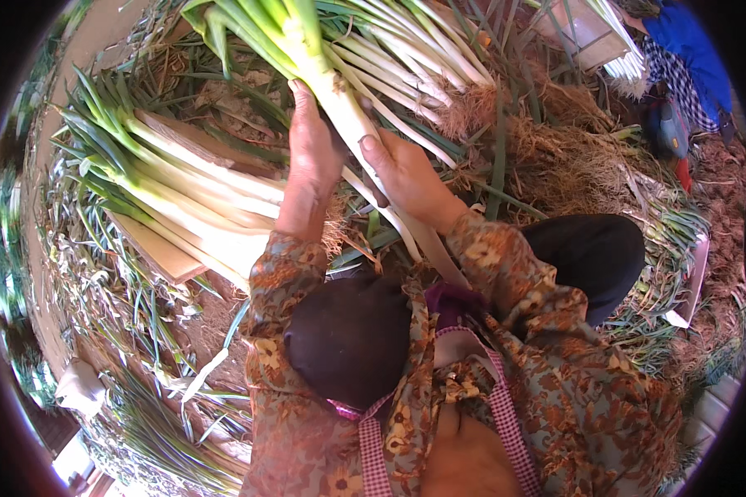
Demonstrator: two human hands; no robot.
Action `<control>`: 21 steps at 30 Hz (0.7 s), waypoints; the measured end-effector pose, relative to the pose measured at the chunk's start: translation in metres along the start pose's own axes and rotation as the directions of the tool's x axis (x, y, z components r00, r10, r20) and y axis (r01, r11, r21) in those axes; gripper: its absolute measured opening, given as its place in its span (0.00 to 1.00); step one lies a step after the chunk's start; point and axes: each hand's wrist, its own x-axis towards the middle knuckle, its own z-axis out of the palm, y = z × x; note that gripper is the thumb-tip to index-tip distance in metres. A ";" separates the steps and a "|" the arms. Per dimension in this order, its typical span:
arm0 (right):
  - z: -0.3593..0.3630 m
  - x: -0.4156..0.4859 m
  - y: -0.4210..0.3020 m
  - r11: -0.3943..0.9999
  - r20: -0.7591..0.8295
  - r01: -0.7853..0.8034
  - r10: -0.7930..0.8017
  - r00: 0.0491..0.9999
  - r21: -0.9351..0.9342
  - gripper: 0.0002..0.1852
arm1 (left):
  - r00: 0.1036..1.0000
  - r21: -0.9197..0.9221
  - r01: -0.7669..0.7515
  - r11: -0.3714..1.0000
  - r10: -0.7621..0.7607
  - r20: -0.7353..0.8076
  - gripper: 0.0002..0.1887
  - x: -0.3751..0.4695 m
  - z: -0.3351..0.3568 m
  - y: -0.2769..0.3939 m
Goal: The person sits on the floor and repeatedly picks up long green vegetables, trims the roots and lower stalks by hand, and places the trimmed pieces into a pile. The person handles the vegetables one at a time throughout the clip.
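Observation:
A thick long green onion (342, 115) with a white stalk and green leaves slants across the view in front of me. My left hand (311, 140) is at its left side, thumb raised against the stalk just below the leaves. Lower down, my right hand (410, 177) grips the white stalk with the thumb on top. Close to my left forearm, a bundle of cleaned long onions (193, 205) lies over wooden boards. Beyond my right hand, more long onions (404, 68) lie with their brown roots pointing right.
Loose leaves and peelings (130, 298) litter the ground at left. Root trimmings (566, 149) are heaped at right. A co-worker in blue clothing (690, 56) is at the upper right, near a bundle of onions (625, 56). My dark-clothed knee (590, 261) juts out at right.

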 end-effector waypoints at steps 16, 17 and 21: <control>-0.013 -0.029 -0.008 0.997 -0.083 -0.055 0.051 0.995 -0.051 0.17 | 0.943 -0.005 -0.252 0.968 0.247 0.223 0.27 -0.025 -0.013 0.033; -0.014 -0.027 -0.012 0.980 -0.094 -0.197 0.198 0.976 0.024 0.18 | 0.958 0.010 -0.234 0.972 0.229 0.170 0.27 -0.027 -0.012 0.033; -0.002 -0.002 -0.033 0.975 0.051 0.221 -0.219 0.974 -0.019 0.22 | 0.973 0.101 -0.228 0.968 0.222 0.068 0.24 -0.034 0.000 0.023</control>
